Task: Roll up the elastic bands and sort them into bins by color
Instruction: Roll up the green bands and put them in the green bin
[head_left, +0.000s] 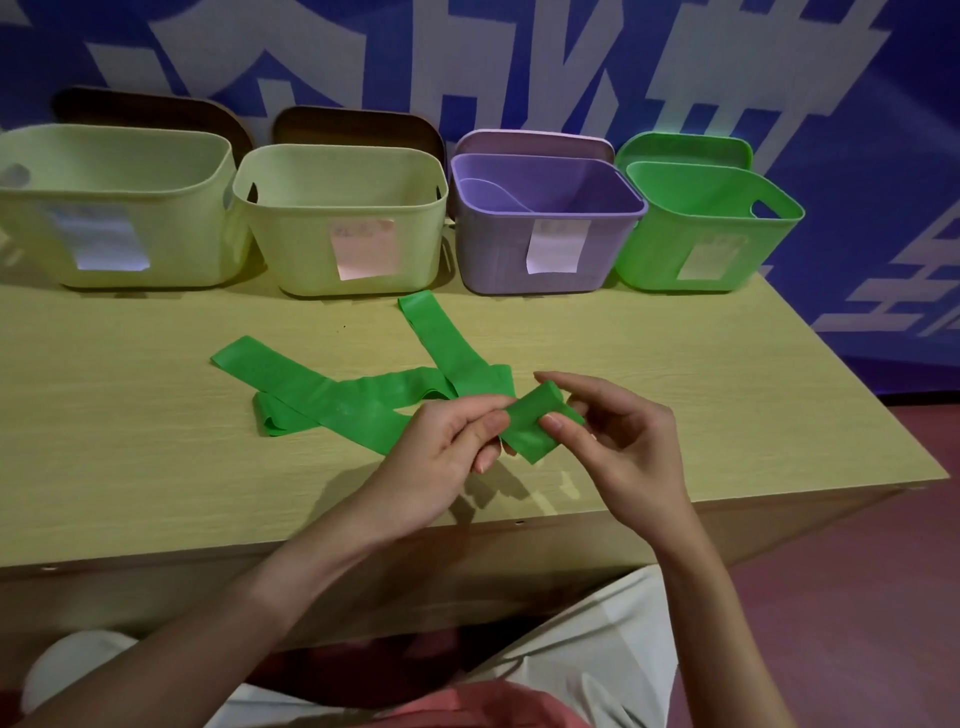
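Both the left hand (447, 441) and the right hand (618, 441) pinch the rolled end of the green band (332, 400). Its loose length trails left and back across the table (156, 467), toward the bins. The green bin (701, 228) stands beyond the roll, nearer the right hand.

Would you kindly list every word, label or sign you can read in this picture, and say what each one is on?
No text can be read.
Paper label on left pale bin: blurred.
Paper label on second pale bin: faint marks, unreadable.
Paper label on purple bin: blurred.
Paper label on green bin: blurred.
Blue wall banner: large white characters, cropped, unreadable.
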